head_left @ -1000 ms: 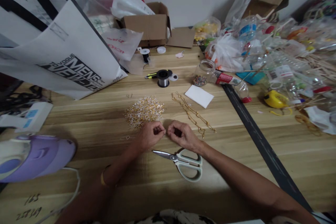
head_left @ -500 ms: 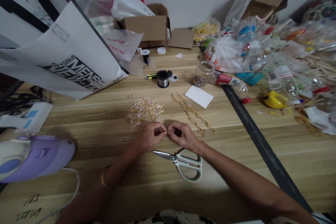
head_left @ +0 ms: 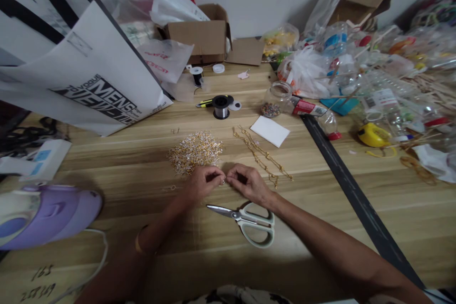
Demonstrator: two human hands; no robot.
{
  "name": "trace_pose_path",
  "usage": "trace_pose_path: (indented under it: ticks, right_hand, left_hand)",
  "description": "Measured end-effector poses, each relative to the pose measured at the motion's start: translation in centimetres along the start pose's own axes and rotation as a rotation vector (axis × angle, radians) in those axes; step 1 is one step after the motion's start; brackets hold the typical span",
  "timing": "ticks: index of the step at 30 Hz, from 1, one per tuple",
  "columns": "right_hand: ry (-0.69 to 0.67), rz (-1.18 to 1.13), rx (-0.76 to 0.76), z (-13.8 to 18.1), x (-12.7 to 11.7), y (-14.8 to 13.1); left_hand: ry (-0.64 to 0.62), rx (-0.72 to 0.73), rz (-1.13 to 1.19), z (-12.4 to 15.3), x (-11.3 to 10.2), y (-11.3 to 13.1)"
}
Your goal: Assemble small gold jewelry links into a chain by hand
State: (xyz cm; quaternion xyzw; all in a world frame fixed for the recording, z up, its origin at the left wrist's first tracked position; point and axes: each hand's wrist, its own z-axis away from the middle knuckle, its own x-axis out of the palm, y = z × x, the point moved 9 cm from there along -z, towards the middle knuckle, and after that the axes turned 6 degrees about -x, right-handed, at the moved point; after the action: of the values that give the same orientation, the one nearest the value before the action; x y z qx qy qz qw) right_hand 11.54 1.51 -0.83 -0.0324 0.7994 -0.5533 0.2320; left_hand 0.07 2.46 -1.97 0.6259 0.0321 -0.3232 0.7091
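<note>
Tiny piece (head_left: 224, 180), apparently metallic, reappears, pinched between left hand (head_left: 202, 183) and right hand (head_left: 248, 183), inside near edge of surface (head_left: 309, 175); handwork unfinished.

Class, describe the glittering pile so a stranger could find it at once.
From the big white bag at left, cross the table rightward to the left hand. The pile lies just beyond that hand. Unlike the gold chains farther right, laid out in strands, it is a heap, mixed gold and silvery.

Wood-grain tabletop (head_left: 117, 166): gold-and-silver pile (head_left: 195, 151), gold chains (head_left: 267, 155), scissors (head_left: 235, 215), wire spool (head_left: 221, 109), white card (head_left: 270, 131).
</note>
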Motion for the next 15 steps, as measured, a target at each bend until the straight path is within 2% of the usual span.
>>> trace_pose_path:
  ticks: [9,15]
  right_hand:
    - [0.004,0.005,0.007,0.10,0.02,0.42]
    - [-0.001,-0.008,0.013,0.12,0.05,0.43]
  left_hand:
    - [-0.027,-0.036,0.028,-0.16,0.09,-0.36]
    - [0.002,0.012,-0.036,0.00,-0.13,0.34]
